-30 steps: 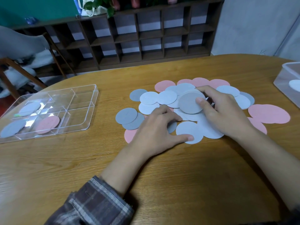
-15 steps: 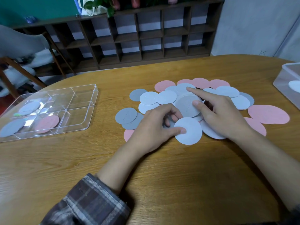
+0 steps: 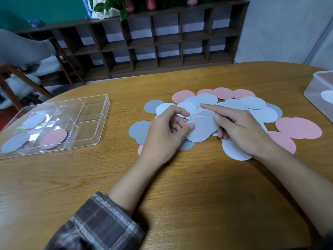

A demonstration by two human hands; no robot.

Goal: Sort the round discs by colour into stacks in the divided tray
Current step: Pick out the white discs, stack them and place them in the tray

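Head view: left hand & right hand meet over the pile mid-table, both grasping one grey disc held just above the heap. Left thumb & fingers pinch its left rim. Right thumb presses its right rim w/ lower fingers curled beneath, index stretched straight across the pile. A second disc may sit under it; can't tell.

Round the hands the other discs lie loose & overlapping: pink discs along the pile's far & right sides, white & grey in the middle.

The divided tray, near the left edge of the table, shows only three discs: a pale one far-left, a darker grey one near-left and a pink one beside it. Its right-hand cells look bare.

Sorting looks barely begun, w/ nearly the whole pile to go. A clear box at the table's right edge holds a white disc.
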